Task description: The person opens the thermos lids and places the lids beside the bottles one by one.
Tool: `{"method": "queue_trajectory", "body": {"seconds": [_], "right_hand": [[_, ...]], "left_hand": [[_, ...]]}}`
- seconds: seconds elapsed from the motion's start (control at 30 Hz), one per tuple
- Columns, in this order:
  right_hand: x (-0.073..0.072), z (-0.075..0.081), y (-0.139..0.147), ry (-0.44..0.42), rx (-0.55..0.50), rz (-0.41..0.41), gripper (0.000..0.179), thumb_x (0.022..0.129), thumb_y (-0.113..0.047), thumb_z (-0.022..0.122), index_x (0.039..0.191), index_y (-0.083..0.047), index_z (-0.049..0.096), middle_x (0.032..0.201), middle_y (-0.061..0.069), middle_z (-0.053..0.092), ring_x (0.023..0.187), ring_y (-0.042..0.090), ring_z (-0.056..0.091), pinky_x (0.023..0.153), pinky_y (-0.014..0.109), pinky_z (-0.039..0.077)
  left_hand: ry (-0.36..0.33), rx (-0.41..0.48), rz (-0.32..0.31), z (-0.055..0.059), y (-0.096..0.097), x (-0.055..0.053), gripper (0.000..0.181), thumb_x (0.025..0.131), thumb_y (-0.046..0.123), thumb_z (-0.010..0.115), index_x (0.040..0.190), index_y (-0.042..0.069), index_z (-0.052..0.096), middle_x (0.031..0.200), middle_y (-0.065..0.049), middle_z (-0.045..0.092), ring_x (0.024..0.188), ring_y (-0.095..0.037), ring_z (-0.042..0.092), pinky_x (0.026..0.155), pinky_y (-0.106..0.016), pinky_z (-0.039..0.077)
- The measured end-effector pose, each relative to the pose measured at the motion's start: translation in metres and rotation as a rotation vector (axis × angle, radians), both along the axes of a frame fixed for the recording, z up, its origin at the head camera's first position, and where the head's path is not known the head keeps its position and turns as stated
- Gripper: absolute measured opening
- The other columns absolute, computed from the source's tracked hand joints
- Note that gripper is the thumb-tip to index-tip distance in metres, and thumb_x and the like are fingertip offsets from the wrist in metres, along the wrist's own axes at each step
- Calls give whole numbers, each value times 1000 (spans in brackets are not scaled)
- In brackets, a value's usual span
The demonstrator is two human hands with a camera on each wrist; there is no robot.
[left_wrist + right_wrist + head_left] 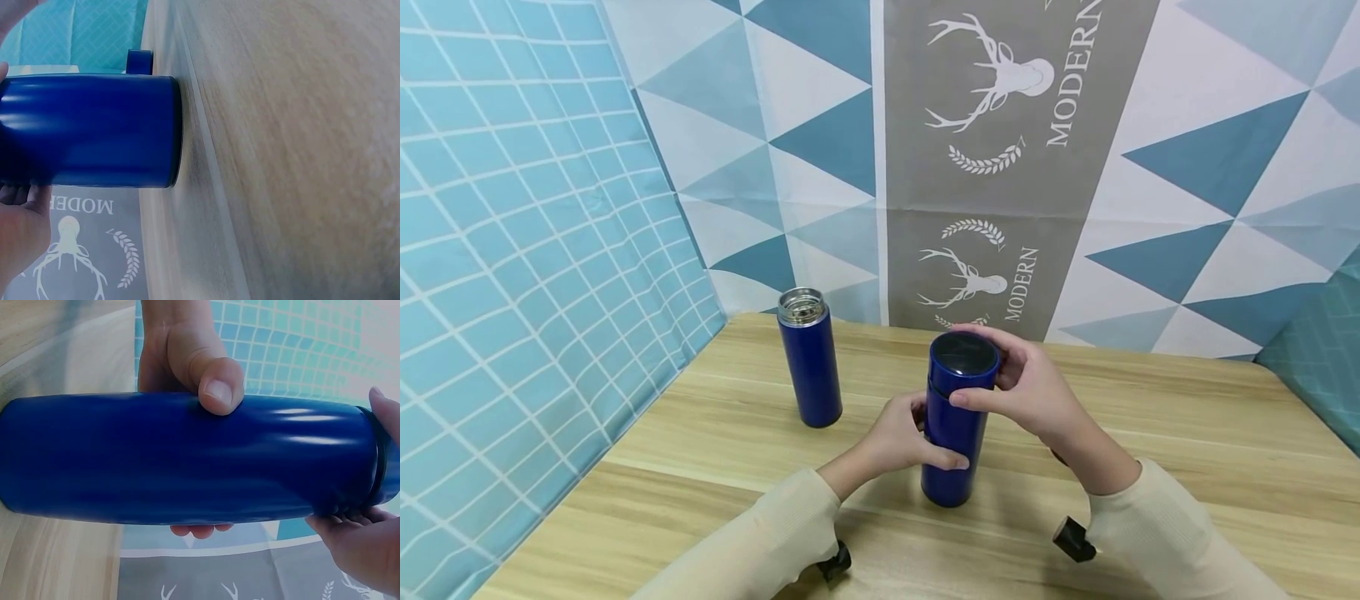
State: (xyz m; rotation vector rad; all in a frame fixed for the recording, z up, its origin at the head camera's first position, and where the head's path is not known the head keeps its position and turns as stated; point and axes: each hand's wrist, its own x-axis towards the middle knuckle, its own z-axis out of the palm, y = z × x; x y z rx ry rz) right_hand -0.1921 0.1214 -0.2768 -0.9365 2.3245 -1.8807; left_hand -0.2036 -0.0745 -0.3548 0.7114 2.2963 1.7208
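A dark blue thermos flask (953, 483) stands upright on the wooden table, its blue lid with a glossy black top (964, 357) seated on the body. My left hand (901, 435) grips the body at mid-height, thumb across the front. Fingers and thumb of my right hand (1033, 387) hold the lid from the far side and the front. From the right wrist view, the left thumb (220, 387) presses on the flask body (156, 459), and a dark seam shows beneath the lid. A second blue flask (812, 367) stands uncapped to the left, its steel mouth (802, 307) exposed.
A small blue cylindrical piece (140, 62) rests on the table beyond the held flask in the left wrist view; my right arm mostly hides it in the head view. Patterned cloth (820, 167) hangs behind the table, and blue checked cloth (535, 250) at the left.
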Motion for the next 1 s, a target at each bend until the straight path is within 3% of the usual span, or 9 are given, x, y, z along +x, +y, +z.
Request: {"method": "queue_trajectory", "body": {"seconds": [0.7, 1.0], "right_hand": [[-13, 6, 8, 56, 56, 127, 65, 80, -7, 75, 138, -3, 47, 133, 27, 55, 110, 16, 66, 92, 23, 54], [-18, 4, 11, 84, 66, 161, 63, 81, -7, 75, 138, -2, 47, 133, 26, 55, 115, 30, 63, 93, 24, 53]], "left_hand": [[-6, -21, -6, 3, 0, 0, 56, 66, 14, 83, 118, 11, 63, 112, -8, 71, 94, -6, 66, 88, -23, 53], [-12, -15, -10, 3, 0, 1, 55, 66, 13, 83, 117, 10, 63, 111, -9, 72, 93, -6, 66, 87, -23, 53]]}}
